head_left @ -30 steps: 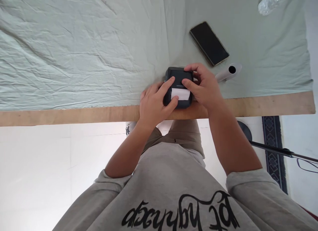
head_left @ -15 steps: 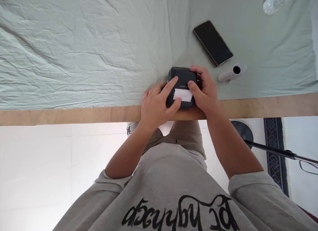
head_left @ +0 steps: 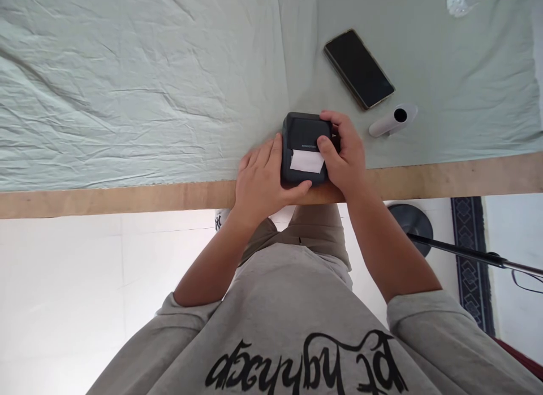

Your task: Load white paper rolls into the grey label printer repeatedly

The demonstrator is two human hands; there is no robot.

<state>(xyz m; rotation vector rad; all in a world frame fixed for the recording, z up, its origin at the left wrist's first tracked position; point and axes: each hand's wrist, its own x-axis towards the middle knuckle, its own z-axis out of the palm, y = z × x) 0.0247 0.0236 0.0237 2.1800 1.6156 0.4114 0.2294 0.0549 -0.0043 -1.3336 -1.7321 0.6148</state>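
A small black portable printer (head_left: 308,133) rests at the table's front edge, with a strip of white paper (head_left: 306,161) sticking out of its slot. My right hand (head_left: 345,154) grips the printer's right side, thumb on the top face and fingers around the far right corner. Along the left side lies my left hand (head_left: 263,177), its fingers stretched out over the cloth. Its index finger is against the printer's side, and its thumb reaches along the front edge, below the paper.
Beyond my right hand lie a dark smartphone (head_left: 360,68) and a white handheld device with a round dark opening (head_left: 392,120). A clear plastic bottle (head_left: 464,0) is at the far right. Pale green cloth (head_left: 148,89) covers the table behind its wooden edge (head_left: 106,200).
My left index finger has come off the printer's top and now lies along its left side. My right hand keeps its hold. The whole view has shifted slightly.
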